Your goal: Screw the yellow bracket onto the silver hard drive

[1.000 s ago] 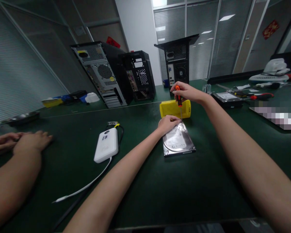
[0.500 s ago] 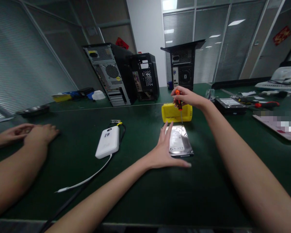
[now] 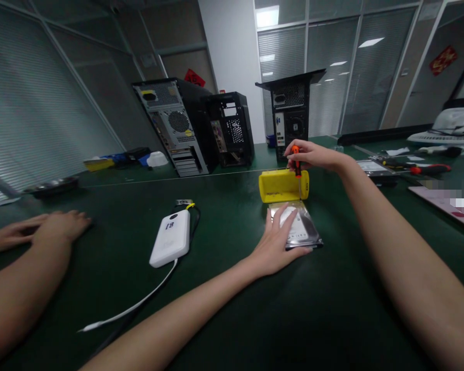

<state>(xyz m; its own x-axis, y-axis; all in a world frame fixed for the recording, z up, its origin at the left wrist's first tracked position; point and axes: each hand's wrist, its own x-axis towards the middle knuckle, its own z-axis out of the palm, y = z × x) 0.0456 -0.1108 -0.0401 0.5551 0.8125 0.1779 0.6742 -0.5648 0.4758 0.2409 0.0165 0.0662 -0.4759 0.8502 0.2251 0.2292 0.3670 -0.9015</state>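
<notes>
A silver hard drive [image 3: 308, 231] lies flat on the dark green table in front of me. Across its left part rest the fingers of my left hand [image 3: 274, 245], slightly spread, with the thumb along the near edge, gripping it. My right hand [image 3: 302, 154] is closed round the orange and black handle of a screwdriver [image 3: 297, 166]. The shaft points straight down, its tip at the drive's far right corner; contact is hard to make out. Just behind the drive stands a yellow case [image 3: 276, 186].
Left of my hands lies a white power bank [image 3: 170, 238] with a cable. Another person's hands [image 3: 58, 229] rest at the far left. Computer cases [image 3: 180, 123] stand along the back. Another hard drive [image 3: 375, 169], red-handled pliers [image 3: 431, 169] and a pinkish flat object [image 3: 443, 203] lie at the right.
My left hand has settled onto the drive, its thumb now at the near edge. The drive has shifted slightly right. My right hand stays closed on the upright screwdriver.
</notes>
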